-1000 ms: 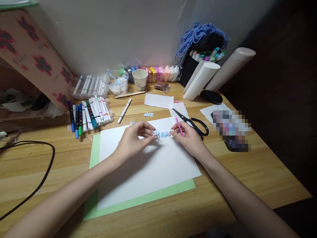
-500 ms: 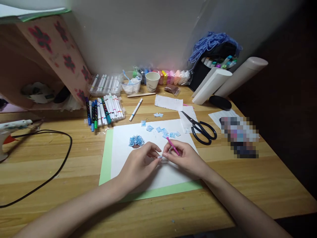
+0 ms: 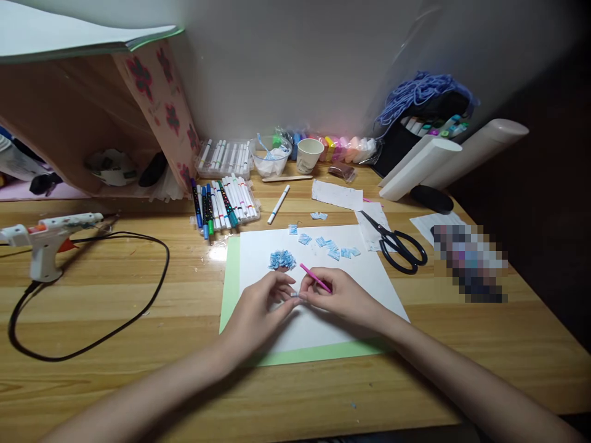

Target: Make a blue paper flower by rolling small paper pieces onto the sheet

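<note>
The left hand [image 3: 261, 306], fingers curled, pinches a small blue-and-white piece [image 3: 294, 294]; the right hand [image 3: 339, 291] grips a pink stick [image 3: 316, 278] aslant, fingertips meeting the piece. That piece (mostly hidden) sits between both hands, above white paper [image 3: 323, 326]. Glue gun [image 3: 45, 246], markers [image 3: 237, 200] and scissors [image 3: 401, 251] occupy the wooden table [image 3: 92, 381] before a grey wall [image 3: 286, 67].
</note>
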A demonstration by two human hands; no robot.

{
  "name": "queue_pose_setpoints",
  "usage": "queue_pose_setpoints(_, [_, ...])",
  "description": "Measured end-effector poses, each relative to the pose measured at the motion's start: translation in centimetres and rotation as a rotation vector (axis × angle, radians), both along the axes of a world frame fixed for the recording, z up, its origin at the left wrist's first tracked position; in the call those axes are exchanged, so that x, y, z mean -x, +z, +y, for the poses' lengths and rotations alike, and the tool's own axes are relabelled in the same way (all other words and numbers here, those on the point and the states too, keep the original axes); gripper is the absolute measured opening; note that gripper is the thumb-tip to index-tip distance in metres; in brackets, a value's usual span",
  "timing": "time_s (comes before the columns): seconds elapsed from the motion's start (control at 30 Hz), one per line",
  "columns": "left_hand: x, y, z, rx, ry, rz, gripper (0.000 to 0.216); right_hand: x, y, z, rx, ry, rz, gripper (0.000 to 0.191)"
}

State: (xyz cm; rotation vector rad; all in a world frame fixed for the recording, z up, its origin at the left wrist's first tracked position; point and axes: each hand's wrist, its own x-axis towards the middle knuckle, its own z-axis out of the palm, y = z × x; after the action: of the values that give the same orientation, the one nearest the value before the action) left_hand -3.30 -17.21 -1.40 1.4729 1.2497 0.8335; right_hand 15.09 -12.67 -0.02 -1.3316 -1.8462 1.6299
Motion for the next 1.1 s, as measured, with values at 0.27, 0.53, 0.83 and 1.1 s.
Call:
queue_pose_setpoints(0.27, [0.7,-0.7,1.2,0.015,0.111,-0.09,0.018,1.0,-0.7,0.7,-0.02,-0.013,0.003,0.02])
queue_pose_setpoints(0.53, [0.9,-0.5,1.9,-0.017,0.071,0.003,0.017,1.0,-1.2,1.2,-0.054,-0.056,0.017,0.018])
queue_pose_setpoints(0.83, [1.1,-0.4,2.4,-0.185,0.029,0.319,0.014,-1.5,-1.8,2.4,-0.324,-0.296,0.232,0.041])
queue_pose_setpoints(1.1, [1.3,-0.7,2.6,-0.227,-0.011,0.366,0.01,-1.0,-2.9,1.9,-0.387,-0.117,0.222,0.023])
